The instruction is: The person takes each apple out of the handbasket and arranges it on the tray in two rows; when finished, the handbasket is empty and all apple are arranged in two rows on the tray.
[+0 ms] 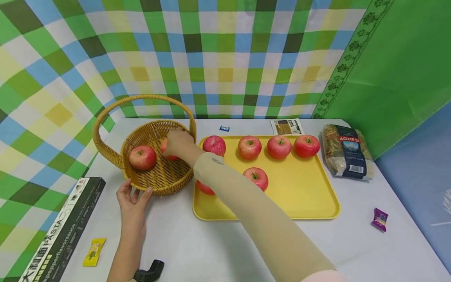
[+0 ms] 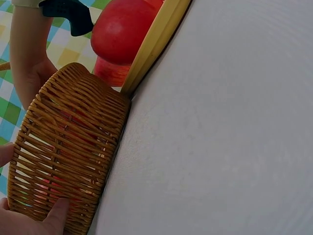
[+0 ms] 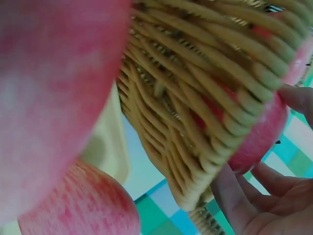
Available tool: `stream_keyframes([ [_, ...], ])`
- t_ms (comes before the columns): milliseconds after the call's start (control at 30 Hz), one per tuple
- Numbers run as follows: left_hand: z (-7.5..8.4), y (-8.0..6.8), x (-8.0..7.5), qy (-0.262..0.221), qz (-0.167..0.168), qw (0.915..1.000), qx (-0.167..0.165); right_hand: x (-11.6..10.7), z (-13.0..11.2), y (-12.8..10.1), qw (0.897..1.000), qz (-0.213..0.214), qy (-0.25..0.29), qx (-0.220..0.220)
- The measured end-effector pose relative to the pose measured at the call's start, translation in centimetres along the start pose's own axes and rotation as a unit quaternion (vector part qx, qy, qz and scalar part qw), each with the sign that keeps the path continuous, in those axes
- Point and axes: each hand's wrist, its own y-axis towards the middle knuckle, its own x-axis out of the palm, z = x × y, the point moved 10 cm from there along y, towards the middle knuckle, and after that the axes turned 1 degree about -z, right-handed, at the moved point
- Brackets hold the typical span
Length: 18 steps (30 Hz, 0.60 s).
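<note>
A wicker basket (image 1: 169, 190) with a tall arched handle stands at the left of the table. My left hand (image 1: 133, 201) grips its near rim, with the thumb against the outside of the weave (image 2: 68, 142). Inside, one red apple (image 1: 142, 157) lies at the left. My right hand (image 1: 179, 143) is down in the basket's right side, its fingers curled round a second apple (image 3: 261, 132), which the hand partly covers in the head view. Right beside the basket, a yellow tray (image 1: 299, 196) bears several apples, among them one (image 1: 256, 178) partly behind my right forearm.
A bag of Agnesi pasta (image 1: 348, 152) lies right of the tray. Along the left edge is a long pasta box (image 1: 63, 231), near a yellow packet (image 1: 94, 252). A purple wrapped sweet (image 1: 379, 219) lies at the right; a small blue packet (image 1: 224, 128) and a printed packet (image 1: 287, 127) lie behind the tray.
</note>
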Motion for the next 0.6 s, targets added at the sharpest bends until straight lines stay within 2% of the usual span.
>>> stream_keyframes([
  [267,-0.1,0.1,-0.2,-0.003,0.002,1.0000,-0.001,-2.6,-1.3,-1.7,0.996,0.004,0.028,-0.080],
  [433,-0.1,0.1,-0.2,0.002,0.003,1.0000,-0.004,-5.1,-1.7,-4.4,0.992,0.018,0.031,-0.123],
  [600,0.1,0.1,-0.1,0.001,0.004,1.0000,-0.002,-7.6,-0.7,-7.7,0.985,0.044,0.054,-0.158],
])
